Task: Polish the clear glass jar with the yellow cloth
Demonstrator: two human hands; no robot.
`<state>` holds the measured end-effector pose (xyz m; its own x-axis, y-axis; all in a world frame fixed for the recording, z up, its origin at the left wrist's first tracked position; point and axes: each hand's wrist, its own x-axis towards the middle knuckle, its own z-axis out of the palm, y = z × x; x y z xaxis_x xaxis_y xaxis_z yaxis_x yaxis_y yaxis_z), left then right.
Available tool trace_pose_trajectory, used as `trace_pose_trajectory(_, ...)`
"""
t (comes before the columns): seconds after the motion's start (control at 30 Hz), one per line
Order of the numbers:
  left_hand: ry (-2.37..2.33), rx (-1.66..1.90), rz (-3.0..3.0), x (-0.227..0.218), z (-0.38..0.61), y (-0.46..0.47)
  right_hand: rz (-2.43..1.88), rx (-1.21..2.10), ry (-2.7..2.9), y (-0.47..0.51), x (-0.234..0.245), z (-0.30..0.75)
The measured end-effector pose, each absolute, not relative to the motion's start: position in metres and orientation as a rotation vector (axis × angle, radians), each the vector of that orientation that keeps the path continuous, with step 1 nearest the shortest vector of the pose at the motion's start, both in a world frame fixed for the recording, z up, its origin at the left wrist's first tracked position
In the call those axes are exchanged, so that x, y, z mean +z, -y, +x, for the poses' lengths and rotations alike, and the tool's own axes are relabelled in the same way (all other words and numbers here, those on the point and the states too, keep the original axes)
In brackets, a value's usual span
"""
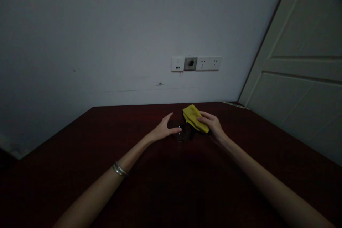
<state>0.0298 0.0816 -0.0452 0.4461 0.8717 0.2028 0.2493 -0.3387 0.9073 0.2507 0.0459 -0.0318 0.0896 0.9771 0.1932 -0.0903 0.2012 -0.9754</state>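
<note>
Clear glass object (182, 135): set on tabletop (112, 124), flanked at 9 o'clock by left hand (161, 130), fingers spread wide, contact unclear | Yellow cloth (192, 117): pinched by fingers of right hand (213, 124), toward glass's 1 o'clock | Cloth already gripped; glass hold judged outstanding.

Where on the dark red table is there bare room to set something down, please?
Bare room seems to lie on the table between the left hand and left edge, also between the right hand and right edge. It is crowded around the small transparent object, between left hand and yellow cloth.
</note>
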Motion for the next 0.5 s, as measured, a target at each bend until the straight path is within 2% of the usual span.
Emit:
trace_pose_trajectory(0.17,-0.715,1.032,1.672,-0.031,0.036,-0.075,-0.951,0.964,1.268,-0.046,-0.031,0.226)
trace_pose_trajectory(0.5,-0.829,1.259,1.332,-0.025,0.029,-0.08,-0.899,0.933,1.473,-0.062,-0.048,0.224)
